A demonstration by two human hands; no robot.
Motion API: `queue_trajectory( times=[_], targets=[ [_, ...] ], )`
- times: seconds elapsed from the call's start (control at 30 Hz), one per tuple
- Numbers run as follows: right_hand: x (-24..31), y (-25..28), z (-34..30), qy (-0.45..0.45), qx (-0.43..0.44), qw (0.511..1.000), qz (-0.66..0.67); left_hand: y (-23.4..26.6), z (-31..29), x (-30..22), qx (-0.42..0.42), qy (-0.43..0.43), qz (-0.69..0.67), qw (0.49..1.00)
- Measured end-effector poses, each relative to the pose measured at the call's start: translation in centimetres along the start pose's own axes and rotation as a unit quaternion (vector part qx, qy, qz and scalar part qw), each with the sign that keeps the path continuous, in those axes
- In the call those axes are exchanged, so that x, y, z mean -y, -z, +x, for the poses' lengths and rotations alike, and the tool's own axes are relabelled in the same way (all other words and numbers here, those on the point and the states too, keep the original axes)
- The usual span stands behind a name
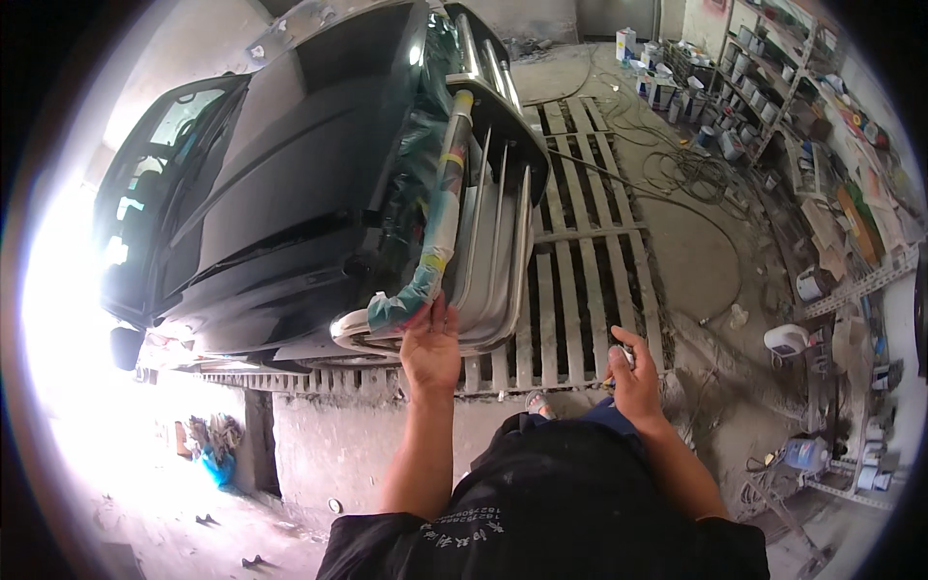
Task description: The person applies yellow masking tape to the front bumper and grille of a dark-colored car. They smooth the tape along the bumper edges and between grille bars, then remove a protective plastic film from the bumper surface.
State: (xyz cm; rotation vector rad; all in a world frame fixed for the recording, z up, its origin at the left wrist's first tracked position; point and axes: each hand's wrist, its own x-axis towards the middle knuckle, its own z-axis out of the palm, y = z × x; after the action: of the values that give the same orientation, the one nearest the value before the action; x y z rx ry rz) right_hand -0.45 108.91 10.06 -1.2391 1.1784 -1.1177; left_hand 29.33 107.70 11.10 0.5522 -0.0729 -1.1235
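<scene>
In front of me is a chrome tubular bumper bar [353, 331] on the front of a black vehicle [300, 174]. Masking film and paper [440, 222], white and green with yellow tape bands, wrap its upper tube. My left hand [431, 360] is palm up at the near end of this wrapping, fingers stretched out and touching its edge. Away from the vehicle, to the right, my right hand [633, 382] is curled round a small pale thing, its index finger pointing out. Most of that small thing is hidden by the fingers.
A slatted floor grate [580, 280] runs beside the bumper. Hoses [686, 179] lie coiled on the concrete beyond it. Along the right wall, shelving [860, 280] carries cans and bottles. A white jug [788, 338] stands near it. At lower left sits a blue bag [218, 468].
</scene>
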Motion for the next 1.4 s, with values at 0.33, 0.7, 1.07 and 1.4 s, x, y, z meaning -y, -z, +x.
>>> queue_trajectory(
  times=[0.33, 0.7, 1.07, 1.4],
  targets=[
    [-2.3, 2.9, 8.5, -0.025, 0.196, 0.979, -0.042, 2.0, 5.4, 1.2, 0.182, -0.027, -0.048, 0.982],
    [-2.8, 10.0, 19.3, -0.056, 0.277, 0.958, -0.047, -2.7, 0.3, 2.5, -0.113, 0.016, 0.452, 0.885],
    [-4.6, 5.2, 23.2, -0.043, 0.305, 0.951, -0.024, -11.3, 7.4, -8.9, 0.014, 0.164, 0.823, 0.544],
    [-5.1, 1.4, 25.9, -0.044, 0.243, 0.968, -0.032, -13.5, 10.6, -9.5, 0.081, 0.316, 0.799, 0.505]
  ],
)
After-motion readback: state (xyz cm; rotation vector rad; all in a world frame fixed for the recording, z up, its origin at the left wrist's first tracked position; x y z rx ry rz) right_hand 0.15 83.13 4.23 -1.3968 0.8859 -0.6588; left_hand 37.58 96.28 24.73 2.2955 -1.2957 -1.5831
